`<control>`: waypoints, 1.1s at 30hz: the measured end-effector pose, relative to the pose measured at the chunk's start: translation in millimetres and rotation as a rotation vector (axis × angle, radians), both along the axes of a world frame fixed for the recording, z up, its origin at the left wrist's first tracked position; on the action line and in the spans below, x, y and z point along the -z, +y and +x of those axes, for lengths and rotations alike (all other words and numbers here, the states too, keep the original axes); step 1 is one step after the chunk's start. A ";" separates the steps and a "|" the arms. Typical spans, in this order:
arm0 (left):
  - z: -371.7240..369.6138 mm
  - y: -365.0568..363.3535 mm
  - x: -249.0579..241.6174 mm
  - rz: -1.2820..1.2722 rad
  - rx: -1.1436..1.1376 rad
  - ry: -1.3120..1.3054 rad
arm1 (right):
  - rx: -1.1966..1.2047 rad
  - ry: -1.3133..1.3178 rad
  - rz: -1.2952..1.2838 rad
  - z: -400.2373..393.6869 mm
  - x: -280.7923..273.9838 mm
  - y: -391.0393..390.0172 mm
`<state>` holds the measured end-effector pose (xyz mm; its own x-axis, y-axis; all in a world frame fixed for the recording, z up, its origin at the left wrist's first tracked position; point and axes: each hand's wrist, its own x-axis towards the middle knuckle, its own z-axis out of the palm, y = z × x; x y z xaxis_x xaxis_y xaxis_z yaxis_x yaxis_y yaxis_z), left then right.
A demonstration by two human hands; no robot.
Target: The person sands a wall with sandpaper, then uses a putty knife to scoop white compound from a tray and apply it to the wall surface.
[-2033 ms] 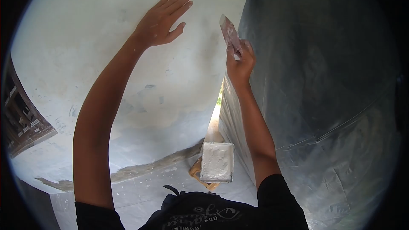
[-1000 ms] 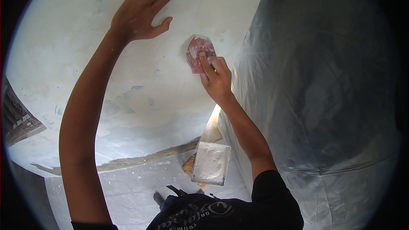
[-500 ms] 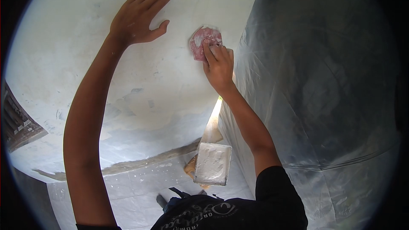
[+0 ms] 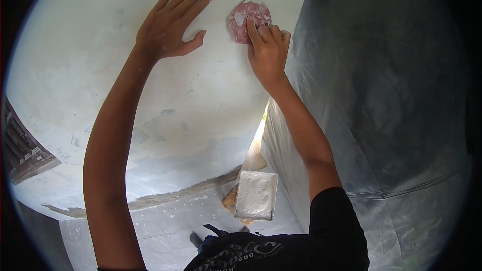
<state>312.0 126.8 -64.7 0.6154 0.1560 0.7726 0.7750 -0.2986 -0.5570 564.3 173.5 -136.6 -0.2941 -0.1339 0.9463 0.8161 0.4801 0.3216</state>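
Note:
Spread fingers of my left hand lie flat against the pale, patchy wall, with nothing held. To its right, my right hand grips a reddish-pink flat scraper smeared with white paste. The scraper's face is against the wall, near the edge where dark plastic sheeting begins. My index finger presses on the scraper, and the other fingers curl at its lower right side.
A rectangular tray of white paste stands low at centre on a tan support. Translucent plastic sheeting hangs along the right. A brown slatted opening shows at far left. White-spotted covering lies on the floor.
My right hand has moved the scraper up the wall and slightly right. The left hand still rests on the wall; the whole view has shifted a little.

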 end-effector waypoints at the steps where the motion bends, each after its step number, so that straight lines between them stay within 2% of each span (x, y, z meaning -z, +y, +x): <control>1: -0.1 0.3 0.2 0.007 0.003 -0.002 | 0.020 -0.036 -0.054 -4.3 8.8 -1.5; 7: -0.7 0.6 1.9 -0.012 0.053 -0.001 | -0.069 -0.133 -0.225 -8.2 82.4 -24.5; 8: -1.2 0.7 0.7 -0.010 0.046 0.003 | -0.153 -0.129 -0.269 -5.7 84.5 -32.4; 10: -2.2 2.3 0.2 -0.001 0.049 0.005 | -0.238 -0.126 -0.310 -0.2 74.0 -33.3; 12: -1.0 1.9 1.4 -0.004 0.059 0.008 | -0.245 -0.054 -0.116 1.6 31.6 -34.3; 16: 1.4 -2.2 0.0 0.019 0.021 -0.004 | -0.156 -0.032 -0.023 -2.6 -12.8 -12.6; 18: 0.9 -2.2 -1.4 0.019 0.028 -0.006 | -0.076 -0.133 -0.065 -5.7 -4.2 -1.0; 20: 0.9 -1.6 0.0 0.021 0.040 -0.024 | -0.065 -0.169 -0.063 -4.7 28.4 -1.9; 22: -1.3 1.0 0.4 0.016 0.062 -0.021 | -0.079 -0.215 -0.138 0.7 65.1 -8.2; 25: -2.1 2.1 0.7 0.009 0.074 -0.017 | -0.185 -0.246 -0.214 8.7 82.8 -29.0; 30: 2.1 -2.5 -0.2 0.023 0.061 -0.006 | -0.158 -0.069 -0.037 10.6 -3.9 -25.3; 33: -0.2 1.2 0.9 0.006 0.033 -0.017 | -0.081 -0.096 -0.034 8.8 -14.4 -0.2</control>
<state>311.8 128.0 -65.6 0.6071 0.1307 0.7838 0.7739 -0.3209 -0.5459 573.1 173.3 -122.2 -0.3728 -0.1291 0.9189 0.7403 0.5556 0.3784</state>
